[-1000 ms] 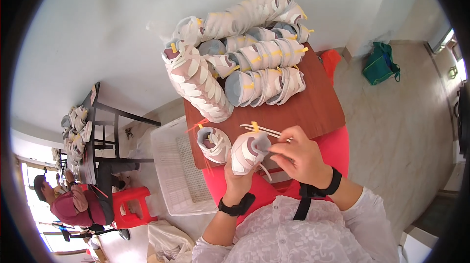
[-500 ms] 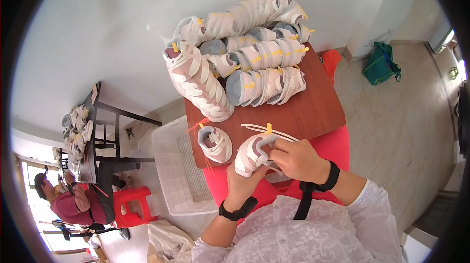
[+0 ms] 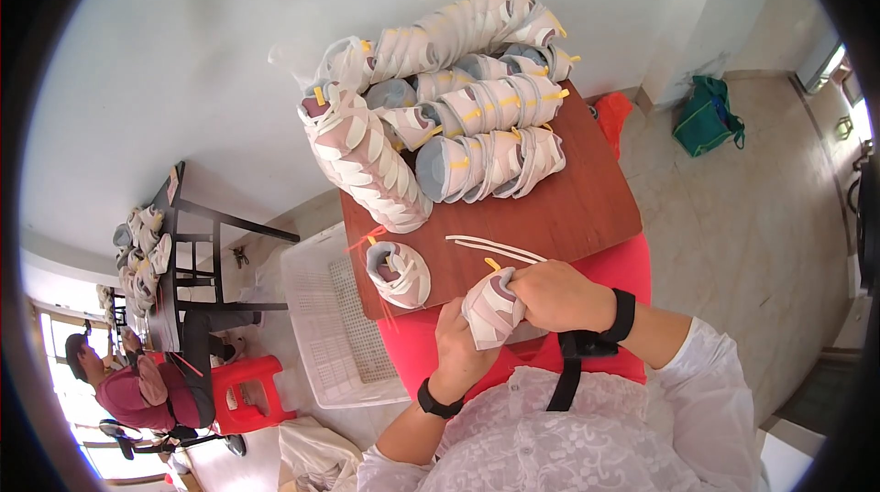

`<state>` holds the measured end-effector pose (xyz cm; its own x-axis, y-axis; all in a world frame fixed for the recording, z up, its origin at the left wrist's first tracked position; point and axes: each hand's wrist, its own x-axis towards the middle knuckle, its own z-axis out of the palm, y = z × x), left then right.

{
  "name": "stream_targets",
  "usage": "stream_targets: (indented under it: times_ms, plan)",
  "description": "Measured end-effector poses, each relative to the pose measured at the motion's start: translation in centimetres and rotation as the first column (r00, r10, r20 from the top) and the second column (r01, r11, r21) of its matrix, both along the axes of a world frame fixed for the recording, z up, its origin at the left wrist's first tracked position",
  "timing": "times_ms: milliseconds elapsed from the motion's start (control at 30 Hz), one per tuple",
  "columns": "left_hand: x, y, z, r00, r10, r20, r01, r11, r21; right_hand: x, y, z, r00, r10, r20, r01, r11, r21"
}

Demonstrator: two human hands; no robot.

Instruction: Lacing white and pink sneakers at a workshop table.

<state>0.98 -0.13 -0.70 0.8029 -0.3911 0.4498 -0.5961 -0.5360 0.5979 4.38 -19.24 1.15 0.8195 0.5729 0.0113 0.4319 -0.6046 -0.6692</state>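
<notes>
Shoe upper (image 3: 493, 313) turned since earlier frame, toe now away from brown table (image 3: 587, 203) | left hand (image 3: 463, 350): fingers curled against its side | right hand (image 3: 561, 298): fingers pinching its collar

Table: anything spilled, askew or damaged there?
Nothing on the table looks spilled or damaged. Only the red string seems untidy, straggling at its left edge beside a single shoe; most other shoes nest in rows.

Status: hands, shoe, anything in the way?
Left hand holding shoe. Right hand curled at its edge, hold unclear. White laces on tabletop just beyond; another shoe near left corner.
</notes>
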Motion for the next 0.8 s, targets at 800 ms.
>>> stream_targets:
  times_ms: [800]
  plan:
    - [-0.1,-0.5,1.1,0.786,0.038,-0.618,-0.222,0.949,-0.223,-2.3,1.9,-0.4,0.914,-0.404,0.018,0.355,0.823,0.443]
